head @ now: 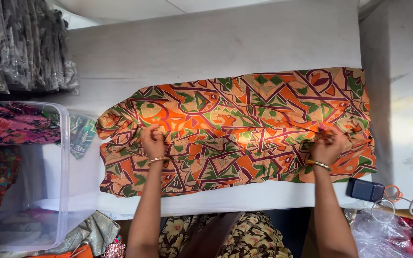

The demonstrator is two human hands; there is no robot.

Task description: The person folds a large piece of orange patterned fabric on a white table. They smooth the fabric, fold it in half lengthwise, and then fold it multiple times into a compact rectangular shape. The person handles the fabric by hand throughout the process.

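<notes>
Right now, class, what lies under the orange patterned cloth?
The orange patterned cloth lies on a white table. The left hand and right hand pinch it. Anything beneath its folds is hidden.

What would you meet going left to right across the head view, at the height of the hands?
Clear plastic bin → left hand → orange patterned cloth → right hand → small dark device at the table's edge.

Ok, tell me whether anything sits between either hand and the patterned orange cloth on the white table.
Nothing visible does. The left hand and the right hand each pinch a fold of the orange patterned cloth directly. The clear plastic bin and the small dark device lie off to the sides, clear of both hands.
</notes>
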